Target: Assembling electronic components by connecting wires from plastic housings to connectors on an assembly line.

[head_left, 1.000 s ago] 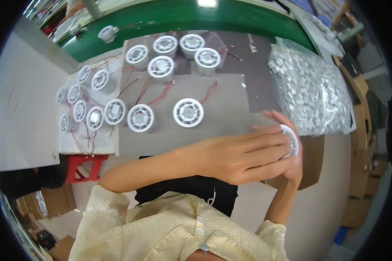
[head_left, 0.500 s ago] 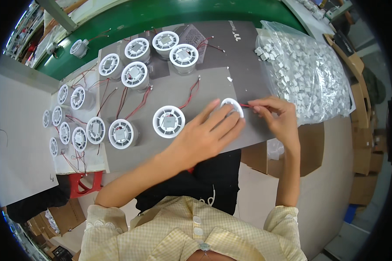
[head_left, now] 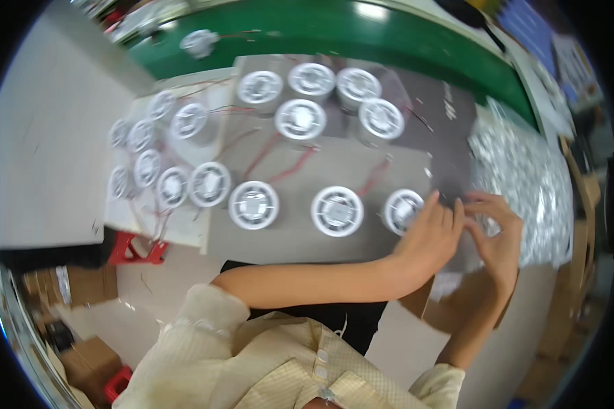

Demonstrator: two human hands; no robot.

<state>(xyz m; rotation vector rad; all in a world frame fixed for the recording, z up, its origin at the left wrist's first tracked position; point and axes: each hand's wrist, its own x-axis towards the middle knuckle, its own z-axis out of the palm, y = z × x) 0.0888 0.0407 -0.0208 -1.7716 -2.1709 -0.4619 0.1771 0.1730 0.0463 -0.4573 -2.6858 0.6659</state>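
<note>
At the right part of the grey work board, a white round lamp housing (head_left: 397, 210) with a slotted rim stands partly behind my left hand (head_left: 428, 228). The fingers of my left hand reach past the housing, close together, and their tips meet those of my right hand (head_left: 499, 235). My right thumb and fingers are bent in a pinch. Whatever lies between the fingertips is hidden and blurred. Left of my hands is another white lamp housing (head_left: 338, 211), with red wires (head_left: 375, 176) running up from it.
Several similar housings (head_left: 301, 120) stand on the grey board (head_left: 293, 249) and on a white surface at left. A clear plastic bag (head_left: 525, 184) of small white pieces lies at right. A cardboard box (head_left: 450, 307) sits below the board's edge; a red stool (head_left: 135, 249) is lower left.
The view has swung, so the board and housings appear shifted and blurred. My left hand has moved off the housing's top to my right fingertips. The red wire at my right fingers no longer shows.
</note>
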